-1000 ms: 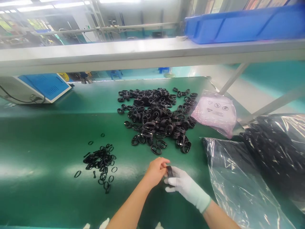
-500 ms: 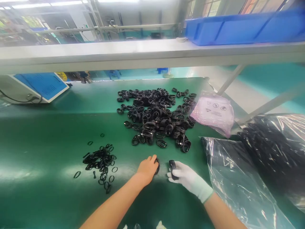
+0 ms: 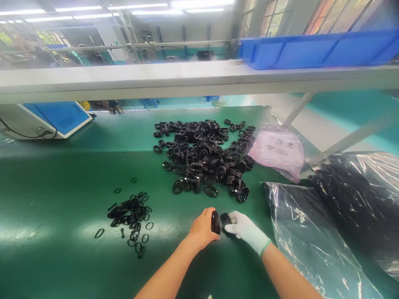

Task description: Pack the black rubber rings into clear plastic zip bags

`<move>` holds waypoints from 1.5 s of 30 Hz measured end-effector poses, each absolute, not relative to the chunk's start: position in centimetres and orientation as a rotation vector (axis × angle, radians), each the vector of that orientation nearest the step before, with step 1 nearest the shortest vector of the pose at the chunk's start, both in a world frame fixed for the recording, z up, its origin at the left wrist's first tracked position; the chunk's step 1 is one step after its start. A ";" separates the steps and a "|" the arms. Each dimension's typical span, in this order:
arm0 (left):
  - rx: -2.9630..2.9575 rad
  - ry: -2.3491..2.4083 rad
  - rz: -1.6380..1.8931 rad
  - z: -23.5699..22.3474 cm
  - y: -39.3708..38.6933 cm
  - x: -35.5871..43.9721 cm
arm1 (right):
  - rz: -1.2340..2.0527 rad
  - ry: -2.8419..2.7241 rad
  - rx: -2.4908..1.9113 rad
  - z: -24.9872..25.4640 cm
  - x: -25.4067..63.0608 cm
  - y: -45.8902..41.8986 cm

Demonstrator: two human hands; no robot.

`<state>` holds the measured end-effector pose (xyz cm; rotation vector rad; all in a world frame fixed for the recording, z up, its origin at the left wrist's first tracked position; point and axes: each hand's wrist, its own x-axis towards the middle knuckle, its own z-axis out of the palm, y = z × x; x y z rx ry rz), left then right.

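In the head view, at the lower centre, the left hand (image 3: 199, 232) is bare and half curled, thumb and fingers round a black coil (image 3: 215, 223); the gloved right hand (image 3: 245, 230) pinches a second coil (image 3: 225, 219) just beside it, though whether the coils touch is hard to tell. Good handling here seems to call for an even grip across all the turns, firm enough that none spring loose, with both coils kept aligned and fingertips clear of the facing sides. More coils lie in a pile (image 3: 202, 155) at mid-frame on the counter (image 3: 62, 174); loose bands (image 3: 129, 211) lie lower left.
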<state>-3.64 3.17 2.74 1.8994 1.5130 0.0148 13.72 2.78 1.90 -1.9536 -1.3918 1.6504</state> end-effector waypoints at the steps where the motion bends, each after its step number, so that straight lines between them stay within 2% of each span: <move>1: 1.839 1.484 0.091 2.4 2.8 -3.4 | 1.708 -1.349 -1.907 1.7 14.0 2.8; 4: 1.731 1.476 0.194 1.2 2.0 -2.4 | 1.785 -1.263 -1.811 1.4 14.4 2.8; 9: 1.784 1.509 0.172 0.5 1.9 -1.5 | 1.785 -1.291 -1.773 1.6 14.1 2.8; 14: 1.813 1.492 0.117 1.2 2.4 -2.0 | 1.513 -1.423 -1.922 1.6 12.7 2.6; 17: 1.886 1.401 0.161 2.4 4.6 -2.7 | 1.390 -1.441 -2.012 1.2 12.2 2.5; 20: 2.029 1.480 0.246 3.3 8.5 -2.5 | 1.398 -1.429 -2.052 0.6 12.2 2.3; 25: 1.987 1.482 0.127 3.0 12.6 -1.8 | 1.423 -1.408 -2.050 0.3 12.5 2.2; 35: 1.357 1.394 0.170 2.1 3.6 -3.4 | 1.476 -1.367 -1.956 0.8 12.7 1.8; 45: 1.120 1.352 0.401 0.7 2.8 -2.6 | 1.486 -1.420 -2.021 1.2 12.6 2.0</move>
